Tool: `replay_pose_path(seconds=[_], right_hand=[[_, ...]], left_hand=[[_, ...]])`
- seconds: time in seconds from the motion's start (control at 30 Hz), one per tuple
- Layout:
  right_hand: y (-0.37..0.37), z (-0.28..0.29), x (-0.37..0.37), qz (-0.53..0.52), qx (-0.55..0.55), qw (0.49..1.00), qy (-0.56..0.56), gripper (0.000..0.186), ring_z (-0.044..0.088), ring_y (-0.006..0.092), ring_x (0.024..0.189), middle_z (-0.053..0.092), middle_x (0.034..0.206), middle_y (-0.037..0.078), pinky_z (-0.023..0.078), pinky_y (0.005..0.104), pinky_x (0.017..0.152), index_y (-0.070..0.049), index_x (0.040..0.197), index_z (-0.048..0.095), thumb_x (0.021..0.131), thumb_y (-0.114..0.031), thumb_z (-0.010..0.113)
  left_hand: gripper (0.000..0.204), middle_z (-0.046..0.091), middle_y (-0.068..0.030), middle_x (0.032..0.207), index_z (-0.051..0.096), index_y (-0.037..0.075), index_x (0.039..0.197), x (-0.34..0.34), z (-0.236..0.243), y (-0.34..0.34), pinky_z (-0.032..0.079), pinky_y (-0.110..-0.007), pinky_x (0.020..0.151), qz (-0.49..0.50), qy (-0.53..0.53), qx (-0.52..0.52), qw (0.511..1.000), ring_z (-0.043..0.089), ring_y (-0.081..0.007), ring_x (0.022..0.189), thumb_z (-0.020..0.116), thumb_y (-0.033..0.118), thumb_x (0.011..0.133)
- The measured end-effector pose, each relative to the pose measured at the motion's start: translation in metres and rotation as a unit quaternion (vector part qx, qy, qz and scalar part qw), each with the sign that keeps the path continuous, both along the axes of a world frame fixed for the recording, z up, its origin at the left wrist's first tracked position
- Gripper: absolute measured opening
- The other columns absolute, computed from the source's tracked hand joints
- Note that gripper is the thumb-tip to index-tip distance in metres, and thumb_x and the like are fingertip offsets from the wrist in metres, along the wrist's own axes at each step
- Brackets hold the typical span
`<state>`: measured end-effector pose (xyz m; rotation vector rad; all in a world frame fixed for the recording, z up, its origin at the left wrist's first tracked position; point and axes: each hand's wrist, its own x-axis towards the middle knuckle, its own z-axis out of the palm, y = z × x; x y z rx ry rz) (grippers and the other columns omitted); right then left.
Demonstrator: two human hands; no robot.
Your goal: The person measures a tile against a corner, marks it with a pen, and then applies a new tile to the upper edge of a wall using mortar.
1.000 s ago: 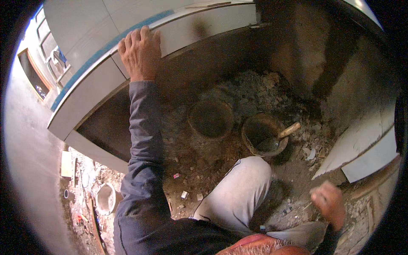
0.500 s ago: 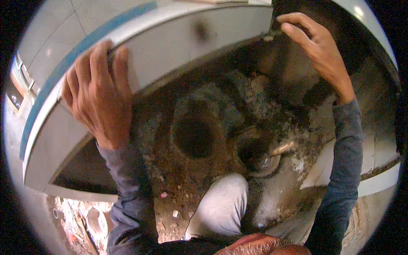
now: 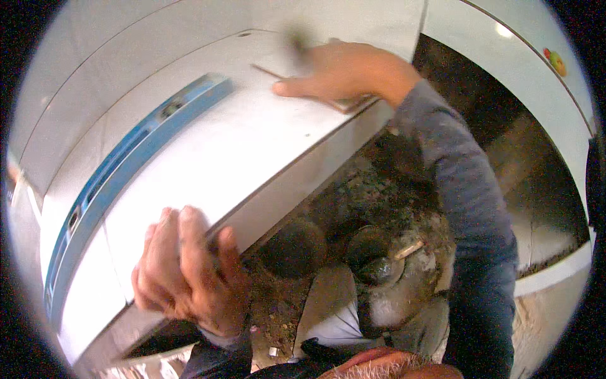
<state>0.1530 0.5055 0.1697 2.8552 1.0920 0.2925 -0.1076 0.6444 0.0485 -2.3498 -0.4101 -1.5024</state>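
Note:
A white slab [image 3: 208, 151] with a pale front face spans the view. My left hand [image 3: 192, 271] grips its near edge, fingers on top and thumb against the front. My right hand [image 3: 360, 69] reaches across to the slab's far right part, its thumb stretched out and apart from the flat, partly blurred fingers. Under it lies a thin flat piece with a brown edge [image 3: 346, 106], mostly hidden by the hand. A blue spirit level [image 3: 136, 161] lies along the slab's back left side.
Below the slab is a dirt floor holding a dark round pan [image 3: 379, 268] with a wooden handle [image 3: 410, 249] sticking out. A dark round hollow [image 3: 293, 246] is left of it. White tiled wall [image 3: 353, 19] rises behind, and a dark opening [image 3: 505, 139] is at right.
The view has shifted, showing more of the slab's top and the whole level. My right hand has moved left from the dark opening onto the slab. My left hand remains at the slab's edge.

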Motion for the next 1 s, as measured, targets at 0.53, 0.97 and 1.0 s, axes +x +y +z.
replay_pose_path(seconds=[0.53,0.97,1.0], right_hand=[[-0.015,-0.001,-0.014,0.005,0.24,0.969,-0.055,0.076,0.073,0.0445,0.093,0.073,0.1,0.031,0.058,0.0486,0.084,0.007,0.101,0.076,0.079,-0.065,0.064],[-0.203,-0.198,-0.096,0.15,0.729,0.474,0.47,0.076,0.068,0.0217,0.101,0.068,0.119,0.016,0.056,0.0346,0.091,0.003,0.135,0.056,0.093,-0.061,0.061],[-0.211,-0.215,-0.093,0.129,0.741,0.41,0.516,0.08,0.069,0.0237,0.103,0.068,0.12,0.017,0.057,0.0363,0.093,0.002,0.137,0.055,0.093,-0.064,0.06]], left_hand=[[0.038,0.068,-0.003,0.131,0.068,0.017,0.127,-0.004,0.002,-0.004,0.034,-0.041,0.111,-0.02,-0.023,-0.032,0.999,0.059,-0.0234,0.125,0.076,0.024,0.09],[0.036,0.068,-0.0117,0.119,0.068,0.01,0.117,0.007,0.073,-0.018,0.05,-0.041,0.09,0.089,0.263,-0.042,0.96,0.064,-0.033,0.108,0.073,0.036,0.093],[0.041,0.065,-0.0133,0.125,0.066,0.01,0.123,0.015,0.078,-0.013,0.049,-0.042,0.094,-0.006,0.273,-0.046,0.961,0.062,-0.0342,0.114,0.074,0.037,0.093]])
